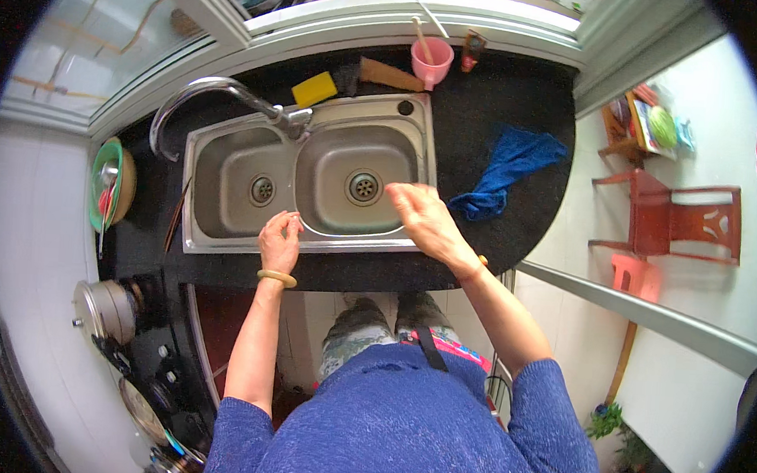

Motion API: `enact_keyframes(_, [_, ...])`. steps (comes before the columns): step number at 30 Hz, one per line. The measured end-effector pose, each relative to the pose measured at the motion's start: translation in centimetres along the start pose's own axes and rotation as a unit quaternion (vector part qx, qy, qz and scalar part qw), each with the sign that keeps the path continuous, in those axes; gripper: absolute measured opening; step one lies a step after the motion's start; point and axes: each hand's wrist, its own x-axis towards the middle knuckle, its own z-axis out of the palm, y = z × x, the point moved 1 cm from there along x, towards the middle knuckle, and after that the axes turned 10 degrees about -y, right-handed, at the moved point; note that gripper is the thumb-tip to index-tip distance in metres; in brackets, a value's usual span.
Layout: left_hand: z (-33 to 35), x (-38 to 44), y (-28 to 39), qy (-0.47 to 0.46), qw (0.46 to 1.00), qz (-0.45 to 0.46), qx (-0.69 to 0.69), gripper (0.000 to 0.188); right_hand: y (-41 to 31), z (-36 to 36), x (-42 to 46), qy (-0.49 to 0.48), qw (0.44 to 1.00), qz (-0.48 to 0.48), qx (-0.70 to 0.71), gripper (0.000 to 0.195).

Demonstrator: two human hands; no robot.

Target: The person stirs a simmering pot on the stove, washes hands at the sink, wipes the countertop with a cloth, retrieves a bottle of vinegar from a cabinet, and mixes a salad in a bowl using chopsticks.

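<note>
My left hand (279, 242) hovers over the front rim of a stainless steel double-bowl sink (352, 244). Its fingers are loosely bent, and I see nothing in them. A pale bangle (277, 278) circles that wrist. Over the right front corner of the larger bowl (339, 143) is my right hand (428, 223), slightly blurred. Its fingers curl downward, so the palm is hidden. Both bowls look bare, each with a drain strainer. The chrome faucet (231, 88) has its spout swung left, beyond the smaller bowl (236, 176). A crumpled blue cloth (506, 173) lies right of my right hand.
Behind the sink are a yellow sponge (314, 89), a brown strip (391, 75), a pink cup (432, 61) with a wooden handle in it, and a small packet (472, 50). At left stand green basins (105, 184), chopsticks (177, 214) and a pot (104, 311). The black counter (528, 232) curves at right.
</note>
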Motion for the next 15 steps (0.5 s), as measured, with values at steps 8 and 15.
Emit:
enact_keyframes(8, [-1.3,-3.9,2.2,0.071,0.997,-0.019,-0.028,0.015,-16.2,-2.4,-10.1,-0.413,0.637,0.130,0.637,0.093])
enact_keyframes(15, [0.2,-3.7,0.5,0.010,0.997,-0.051,-0.056,0.017,-17.3,-3.1,-11.6,-0.411,0.601,0.142,0.671,0.080])
